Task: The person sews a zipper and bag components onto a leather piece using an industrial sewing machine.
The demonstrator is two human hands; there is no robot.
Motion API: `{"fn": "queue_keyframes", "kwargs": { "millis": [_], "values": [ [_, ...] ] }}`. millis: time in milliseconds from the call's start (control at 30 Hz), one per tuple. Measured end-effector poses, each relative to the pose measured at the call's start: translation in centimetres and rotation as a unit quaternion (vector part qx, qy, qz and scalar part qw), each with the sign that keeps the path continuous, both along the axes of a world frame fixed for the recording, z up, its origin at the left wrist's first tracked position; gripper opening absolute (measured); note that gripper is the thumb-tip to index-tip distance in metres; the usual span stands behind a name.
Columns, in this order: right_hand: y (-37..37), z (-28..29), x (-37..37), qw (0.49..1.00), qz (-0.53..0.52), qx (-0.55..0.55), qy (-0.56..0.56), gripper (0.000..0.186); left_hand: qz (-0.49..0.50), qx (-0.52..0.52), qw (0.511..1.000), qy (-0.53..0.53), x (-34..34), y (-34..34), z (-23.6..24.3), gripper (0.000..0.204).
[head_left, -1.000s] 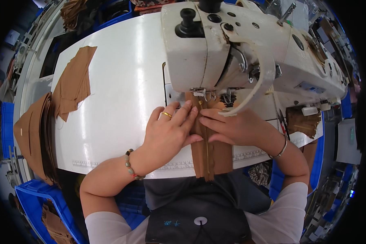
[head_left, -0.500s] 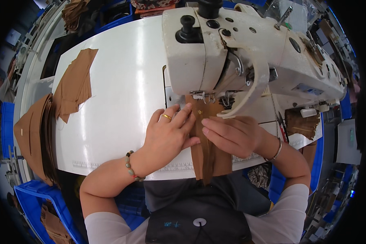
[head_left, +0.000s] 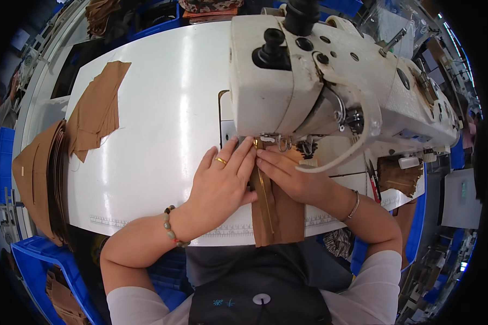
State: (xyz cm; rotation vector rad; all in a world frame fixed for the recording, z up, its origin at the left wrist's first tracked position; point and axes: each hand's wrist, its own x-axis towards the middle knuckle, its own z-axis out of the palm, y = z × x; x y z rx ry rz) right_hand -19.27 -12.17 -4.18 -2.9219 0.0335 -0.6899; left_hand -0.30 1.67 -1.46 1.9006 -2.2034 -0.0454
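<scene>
A brown fabric panel [head_left: 287, 225] with a brass zipper [head_left: 265, 197] lies under the needle area of a white sewing machine [head_left: 260, 97]. My left hand [head_left: 222, 187] rests beside the zipper, open, fingers stretched over the panel's left side up near the presser foot [head_left: 268, 138]. My right hand [head_left: 303, 181] is on the right of the zipper, index and middle fingers extended onto it, the others partly bent, its thumb hidden. A curved white guard [head_left: 363, 151] arches over that hand. Red-handled snips [head_left: 374, 187] lie to the right.
Brown cut pieces [head_left: 97, 103] lie at the left beside a folded brown stack [head_left: 38, 179] on the white table [head_left: 157, 124]. A crumpled brown piece [head_left: 398, 176] lies at the right. Blue bins [head_left: 27, 252] stand around the table, and a ruler strip [head_left: 114, 221] runs along its front edge.
My right fingers have moved left and up along the zipper toward the presser foot, and the zipper now shows clearly between my hands. The whole view has shifted slightly.
</scene>
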Motion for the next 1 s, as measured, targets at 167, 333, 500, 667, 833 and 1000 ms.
{"fn": "queue_keyframes", "kwargs": {
  "millis": [167, 333, 500, 667, 833, 1000],
  "values": [
    [-0.3, -0.9, 0.6, 0.995, -0.033, 0.081, 0.05, 0.035, -0.001, 0.01, 1.0, -0.006, 0.1, -0.1, 0.0, 0.09],
    [-0.3, -1.0, 0.4, 0.991, -0.029, 0.092, 0.089, 0.037, 0.008, 0.002, 1.0, 0.02, 0.0, 0.0, 0.0, 0.084],
    [-0.2, -0.6, 0.2, 0.994, -0.028, 0.077, 0.069, 0.035, 0.005, 0.002, 1.0, 0.019, 0.0, -0.1, 0.1, 0.08],
    [0.5, -0.1, -0.3, 0.995, -0.06, 0.048, 0.063, 0.037, 0.004, 0.009, 1.0, -0.003, 0.0, 0.2, 0.1, 0.084],
    [0.8, 0.4, -0.6, 0.996, -0.05, 0.041, 0.06, 0.039, 0.008, 0.001, 1.0, 0.003, 0.1, 0.3, -0.3, 0.089],
    [0.7, 0.3, -0.3, 0.996, -0.069, 0.04, 0.032, 0.039, -0.001, 0.005, 1.0, 0.003, 0.2, 0.2, -0.5, 0.09]
  ]
}}
